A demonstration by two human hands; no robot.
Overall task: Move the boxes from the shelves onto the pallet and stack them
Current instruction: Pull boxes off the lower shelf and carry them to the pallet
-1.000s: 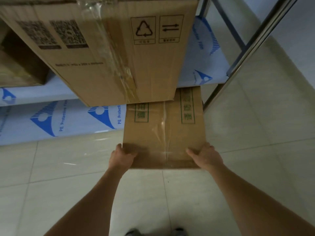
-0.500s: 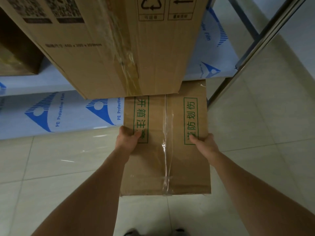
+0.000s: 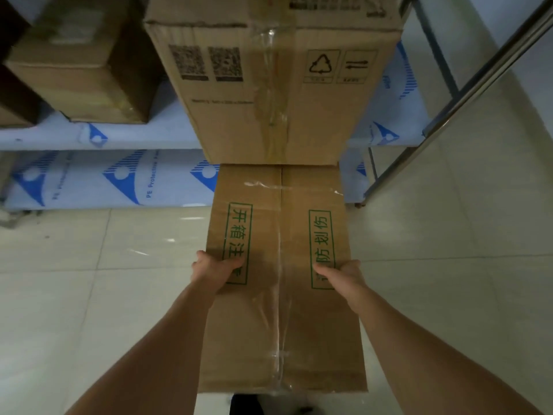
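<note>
While both hands [image 3: 278,269] grip it, box [image 3: 281,324] reads "开箱注" and "防划伤".

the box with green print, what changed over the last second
The box with green print has slid further out from the lower shelf toward the person; more of its top shows. The left hand and right hand shifted from its near edge to grip its sides further along. The large box on the shelf above stays put, as does the smaller box beside it.
</note>
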